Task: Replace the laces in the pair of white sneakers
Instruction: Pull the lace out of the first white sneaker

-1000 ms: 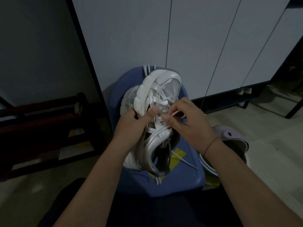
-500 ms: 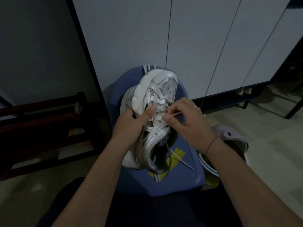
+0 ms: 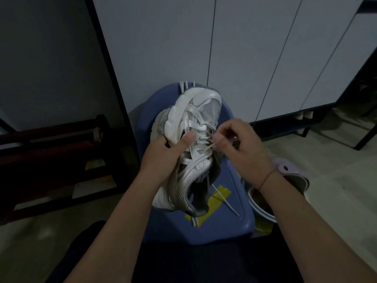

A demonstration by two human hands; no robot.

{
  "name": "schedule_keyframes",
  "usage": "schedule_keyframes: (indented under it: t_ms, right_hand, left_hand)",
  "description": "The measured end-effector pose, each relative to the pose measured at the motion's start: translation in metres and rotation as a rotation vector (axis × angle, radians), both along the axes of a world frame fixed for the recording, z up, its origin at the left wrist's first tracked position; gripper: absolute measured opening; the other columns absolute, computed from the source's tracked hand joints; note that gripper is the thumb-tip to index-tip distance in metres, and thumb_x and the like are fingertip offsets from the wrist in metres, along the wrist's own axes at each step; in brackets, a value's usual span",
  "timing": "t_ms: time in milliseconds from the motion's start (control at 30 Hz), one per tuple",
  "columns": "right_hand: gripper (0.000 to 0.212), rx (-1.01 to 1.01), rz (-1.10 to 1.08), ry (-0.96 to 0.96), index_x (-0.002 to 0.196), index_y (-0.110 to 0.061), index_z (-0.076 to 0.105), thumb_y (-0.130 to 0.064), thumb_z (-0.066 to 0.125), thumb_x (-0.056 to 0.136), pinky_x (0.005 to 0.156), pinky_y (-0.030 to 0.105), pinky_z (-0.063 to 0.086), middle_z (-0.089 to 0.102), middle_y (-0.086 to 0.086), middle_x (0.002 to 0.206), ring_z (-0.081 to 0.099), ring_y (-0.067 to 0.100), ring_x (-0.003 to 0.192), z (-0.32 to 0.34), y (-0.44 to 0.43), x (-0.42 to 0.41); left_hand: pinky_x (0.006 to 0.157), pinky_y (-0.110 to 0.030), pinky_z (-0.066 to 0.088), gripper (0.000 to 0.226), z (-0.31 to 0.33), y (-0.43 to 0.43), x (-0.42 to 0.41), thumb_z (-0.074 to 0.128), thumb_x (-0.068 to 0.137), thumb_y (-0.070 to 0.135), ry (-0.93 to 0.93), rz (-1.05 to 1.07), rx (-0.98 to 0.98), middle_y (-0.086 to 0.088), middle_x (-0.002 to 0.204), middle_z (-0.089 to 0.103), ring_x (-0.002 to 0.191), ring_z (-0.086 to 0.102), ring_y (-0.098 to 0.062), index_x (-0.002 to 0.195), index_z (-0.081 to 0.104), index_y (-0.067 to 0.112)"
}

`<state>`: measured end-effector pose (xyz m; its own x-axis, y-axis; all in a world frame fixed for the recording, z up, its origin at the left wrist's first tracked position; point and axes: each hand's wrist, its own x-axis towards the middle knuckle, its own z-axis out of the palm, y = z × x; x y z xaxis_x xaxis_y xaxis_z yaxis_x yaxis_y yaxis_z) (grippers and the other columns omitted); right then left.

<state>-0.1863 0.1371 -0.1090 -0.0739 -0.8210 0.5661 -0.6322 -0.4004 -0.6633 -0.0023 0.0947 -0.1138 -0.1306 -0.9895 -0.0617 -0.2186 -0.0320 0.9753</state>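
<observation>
Left hand (image 3: pixel 163 154) is holding the white sneaker (image 3: pixel 202 111) up over the blue stool (image 3: pixel 230 225), grip curling round its side, thumb pressing on the upper. Right hand (image 3: pixel 242 152) grip is pinching the lace (image 3: pixel 211 147) at the mid eyelets, thumb against forefinger. Risks: a hard tug is likely pulling the thin lace out of that fingertip pinch; dim light is inviting a skipped eyelet; the loose lace end (image 3: pixel 224 199) is dangling below and could snag.

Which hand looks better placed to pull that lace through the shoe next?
The right hand, probably. Its thumb and fingers pinch the lace right at the eyelets, while the left hand grips the sneaker with its thumb pressed on the upper, steadying it.
</observation>
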Motion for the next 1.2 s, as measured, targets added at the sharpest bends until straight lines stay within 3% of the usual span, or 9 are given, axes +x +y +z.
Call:
schedule_keyframes:
  t_ms: [133, 233, 367, 533, 667, 767, 833, 900, 1200]
  right_hand:
    - [0.027, -0.027, 0.02, 0.136, 0.074, -0.018, 0.054, -0.042, 0.055, 0.086, 0.068, 0.025, 0.041, 0.051, -0.006, 0.073, 0.049, 0.014, 0.074, -0.001, 0.0, 0.011]
    - [0.021, -0.055, -0.058, -0.138, 0.074, -0.016, 0.052, -0.028, 0.059, 0.089, 0.062, 0.017, 0.04, 0.05, -0.003, 0.067, 0.046, 0.004, 0.064, 0.002, -0.001, 0.003]
    - [0.02, -0.03, -0.251, -0.337, 0.075, -0.01, 0.049, -0.016, 0.058, 0.093, 0.06, 0.021, 0.039, 0.046, 0.001, 0.065, 0.041, 0.004, 0.061, 0.003, -0.002, -0.019]
    - [0.012, 0.042, 0.039, -0.045, 0.085, -0.023, 0.056, -0.035, 0.057, 0.084, 0.078, 0.023, 0.044, 0.054, -0.006, 0.083, 0.054, 0.014, 0.082, 0.001, 0.002, 0.003]
    - [0.02, 0.112, 0.093, 0.061, 0.077, -0.018, 0.052, -0.036, 0.06, 0.085, 0.07, 0.022, 0.042, 0.052, -0.001, 0.077, 0.051, 0.015, 0.075, -0.001, 0.003, 0.013]
    - [0.018, 0.17, 0.218, -0.37, 0.075, -0.015, 0.049, -0.018, 0.055, 0.092, 0.061, 0.016, 0.04, 0.05, -0.006, 0.067, 0.045, 0.005, 0.063, 0.001, 0.003, 0.017]
    - [0.023, 0.177, 0.269, -0.806, 0.071, -0.013, 0.046, -0.015, 0.049, 0.094, 0.055, 0.017, 0.039, 0.045, -0.005, 0.061, 0.04, 0.007, 0.058, 0.003, 0.002, 0.02]
    - [0.029, 0.191, 0.263, -1.082, 0.068, -0.01, 0.044, -0.013, 0.042, 0.097, 0.051, 0.02, 0.038, 0.041, 0.003, 0.061, 0.037, 0.013, 0.058, 0.004, 0.002, 0.02]
    - [0.032, 0.317, 0.267, -1.404, 0.069, -0.011, 0.039, -0.018, 0.037, 0.1, 0.057, 0.026, 0.042, 0.039, 0.004, 0.059, 0.038, 0.014, 0.056, 0.004, -0.004, 0.011]
  left_hand:
    - [0.093, -0.041, 0.055, 0.068, 0.002, 0.001, 0.0, 0.074, 0.052, 0.079, 0.0, -0.021, -0.003, 0.012, 0.094, 0.075, 0.092, 0.071, -0.009, 0.096, 0.07, 0.028]
    - [0.095, -0.039, 0.054, 0.067, 0.001, -0.001, 0.003, 0.072, 0.053, 0.076, 0.031, -0.032, 0.017, 0.012, 0.098, 0.075, 0.094, 0.07, -0.008, 0.101, 0.07, 0.029]
    - [0.095, -0.04, 0.054, 0.069, 0.001, -0.002, 0.004, 0.072, 0.057, 0.074, 0.055, -0.026, 0.012, 0.012, 0.098, 0.075, 0.095, 0.071, -0.009, 0.108, 0.071, 0.028]
    - [0.095, -0.038, 0.054, 0.061, 0.001, 0.0, 0.001, 0.073, 0.057, 0.072, 0.047, -0.03, 0.02, 0.014, 0.098, 0.075, 0.095, 0.07, -0.007, 0.101, 0.07, 0.031]
    - [0.092, -0.035, 0.055, 0.059, 0.003, 0.001, 0.001, 0.07, 0.057, 0.071, 0.042, -0.038, 0.008, 0.016, 0.095, 0.075, 0.092, 0.07, -0.005, 0.1, 0.07, 0.031]
    - [0.095, -0.036, 0.054, 0.063, 0.004, 0.002, 0.002, 0.069, 0.058, 0.07, 0.065, -0.049, 0.009, 0.014, 0.098, 0.075, 0.095, 0.07, -0.006, 0.105, 0.07, 0.029]
    - [0.097, -0.037, 0.052, 0.067, 0.005, 0.002, 0.001, 0.072, 0.057, 0.07, 0.11, -0.058, 0.03, 0.012, 0.1, 0.075, 0.097, 0.07, -0.008, 0.108, 0.071, 0.027]
    - [0.097, -0.038, 0.052, 0.061, 0.005, 0.003, 0.001, 0.074, 0.058, 0.067, 0.147, -0.072, 0.044, 0.01, 0.1, 0.076, 0.097, 0.071, -0.01, 0.104, 0.071, 0.027]
    - [0.094, -0.033, 0.054, 0.04, 0.009, 0.006, -0.002, 0.07, 0.06, 0.061, 0.145, -0.073, 0.033, 0.014, 0.096, 0.075, 0.094, 0.07, -0.007, 0.089, 0.07, 0.033]
